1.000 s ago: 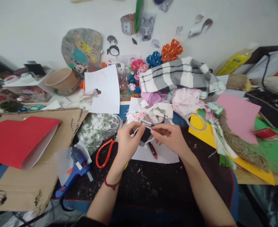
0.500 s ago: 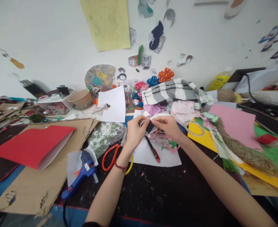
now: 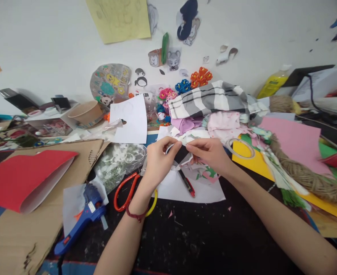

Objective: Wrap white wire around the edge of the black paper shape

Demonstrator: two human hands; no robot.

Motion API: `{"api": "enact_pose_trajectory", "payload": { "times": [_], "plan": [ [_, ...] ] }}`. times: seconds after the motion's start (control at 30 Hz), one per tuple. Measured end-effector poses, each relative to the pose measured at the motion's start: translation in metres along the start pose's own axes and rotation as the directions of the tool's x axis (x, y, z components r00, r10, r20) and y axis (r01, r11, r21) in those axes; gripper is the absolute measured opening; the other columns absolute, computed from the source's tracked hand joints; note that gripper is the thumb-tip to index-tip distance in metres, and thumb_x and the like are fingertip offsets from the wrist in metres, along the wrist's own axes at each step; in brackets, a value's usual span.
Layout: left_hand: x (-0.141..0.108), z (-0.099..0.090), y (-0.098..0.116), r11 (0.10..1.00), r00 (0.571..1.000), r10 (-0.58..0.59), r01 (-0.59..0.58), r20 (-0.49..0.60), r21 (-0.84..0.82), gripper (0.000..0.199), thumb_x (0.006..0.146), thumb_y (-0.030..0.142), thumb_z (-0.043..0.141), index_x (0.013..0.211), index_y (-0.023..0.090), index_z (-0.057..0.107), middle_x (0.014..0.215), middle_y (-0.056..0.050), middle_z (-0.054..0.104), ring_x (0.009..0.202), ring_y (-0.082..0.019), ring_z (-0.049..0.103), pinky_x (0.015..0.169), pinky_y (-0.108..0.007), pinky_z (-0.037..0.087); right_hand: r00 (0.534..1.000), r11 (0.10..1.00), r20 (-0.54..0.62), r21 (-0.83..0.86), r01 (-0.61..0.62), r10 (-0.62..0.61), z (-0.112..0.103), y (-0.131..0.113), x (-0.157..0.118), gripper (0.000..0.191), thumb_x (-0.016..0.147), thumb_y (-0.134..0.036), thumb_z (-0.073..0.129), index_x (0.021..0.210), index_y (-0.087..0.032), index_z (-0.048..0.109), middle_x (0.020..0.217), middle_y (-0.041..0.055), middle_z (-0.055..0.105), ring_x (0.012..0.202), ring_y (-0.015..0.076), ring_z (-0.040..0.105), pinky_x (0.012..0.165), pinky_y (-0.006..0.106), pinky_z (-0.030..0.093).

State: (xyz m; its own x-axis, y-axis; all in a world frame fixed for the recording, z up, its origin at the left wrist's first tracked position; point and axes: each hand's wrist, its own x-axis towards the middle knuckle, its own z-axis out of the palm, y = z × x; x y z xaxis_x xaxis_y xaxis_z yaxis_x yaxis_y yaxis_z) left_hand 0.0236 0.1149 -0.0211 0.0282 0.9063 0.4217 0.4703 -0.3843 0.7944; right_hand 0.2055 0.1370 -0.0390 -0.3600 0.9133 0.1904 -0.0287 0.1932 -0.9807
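Note:
Between my two hands is a small black piece with a pale edge, perhaps paper; the fingers cover part of it. My left hand pinches it from the left with thumb and forefinger. From the right, my right hand closes thumb and fingertips on its upper edge. Just below lies a black and red pen on a white paper sheet. Pink and green paper scraps lie beneath my right hand. Scissors with red and yellow handles rest beside my left forearm, which hides part of them.
A blue glue gun lies at the left on the cardboard's edge, near a folded red sheet. White flowers in plastic sit behind the scissors. Checked cloth, a tape roll and twine are at the right.
The view has shifted closer and slightly down, so the surroundings look larger. Both hands keep their pinch, and more of the black piece shows between them.

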Motion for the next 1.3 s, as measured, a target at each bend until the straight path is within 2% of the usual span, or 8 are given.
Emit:
{"api": "enact_pose_trajectory", "payload": {
  "times": [0.17,0.37,0.53,0.9,1.3],
  "plan": [
    [-0.002,0.0,0.0,0.999,0.999,0.03,-0.031,-0.015,-0.022,0.016,0.089,0.03,0.063,0.078,0.019,0.068,0.073,-0.001,0.069,0.066,-0.015,0.056,0.063,-0.026,0.042,1.0,1.0,-0.004,0.011,0.015,-0.015,-0.001,-0.001,-0.003,0.022,0.082,-0.039,0.075,0.085,-0.018,0.076,0.062,0.0,0.069,0.051,0.0118,0.066,0.05,0.022,0.051],
    [-0.003,-0.002,-0.002,0.997,0.997,0.045,-0.049,-0.067,-0.054,0.017,0.089,0.031,0.065,0.08,0.018,0.069,0.075,-0.002,0.069,0.068,-0.015,0.057,0.066,-0.028,0.044,0.999,0.999,0.024,-0.025,0.038,-0.037,-0.001,-0.008,-0.005,0.022,0.085,-0.037,0.072,0.085,-0.016,0.076,0.055,0.0007,0.069,0.047,0.0113,0.064,0.042,0.02,0.042],
    [-0.004,-0.002,-0.002,0.996,0.993,0.069,-0.075,-0.095,-0.057,0.015,0.089,0.031,0.065,0.08,0.019,0.069,0.075,-0.001,0.069,0.069,-0.014,0.058,0.067,-0.028,0.045,0.997,0.999,0.06,-0.017,0.044,-0.042,-0.001,-0.01,-0.004,0.019,0.085,-0.034,0.072,0.08,-0.016,0.075,0.054,0.0,0.069,0.045,0.0099,0.062,0.041,0.019,0.04],
    [-0.005,-0.001,-0.002,0.995,0.99,0.086,-0.091,-0.112,-0.041,0.011,0.089,0.028,0.065,0.083,0.02,0.069,0.079,-0.001,0.07,0.072,-0.015,0.061,0.07,-0.029,0.048,0.997,0.993,0.051,-0.098,0.059,-0.055,-0.001,-0.012,-0.005,0.019,0.085,-0.034,0.072,0.08,-0.015,0.074,0.055,0.0005,0.068,0.046,0.0098,0.06,0.041,0.02,0.038],
    [-0.005,-0.002,0.001,0.993,0.991,0.087,-0.094,-0.104,-0.07,0.01,0.09,0.027,0.064,0.083,0.02,0.067,0.08,-0.002,0.07,0.074,-0.015,0.062,0.072,-0.029,0.049,0.998,0.998,0.052,-0.055,0.029,-0.026,0.0,-0.013,-0.007,0.016,0.079,-0.031,0.077,0.085,-0.016,0.074,0.059,-0.0006,0.068,0.048,0.0098,0.061,0.043,0.022,0.041]
  ]
}}
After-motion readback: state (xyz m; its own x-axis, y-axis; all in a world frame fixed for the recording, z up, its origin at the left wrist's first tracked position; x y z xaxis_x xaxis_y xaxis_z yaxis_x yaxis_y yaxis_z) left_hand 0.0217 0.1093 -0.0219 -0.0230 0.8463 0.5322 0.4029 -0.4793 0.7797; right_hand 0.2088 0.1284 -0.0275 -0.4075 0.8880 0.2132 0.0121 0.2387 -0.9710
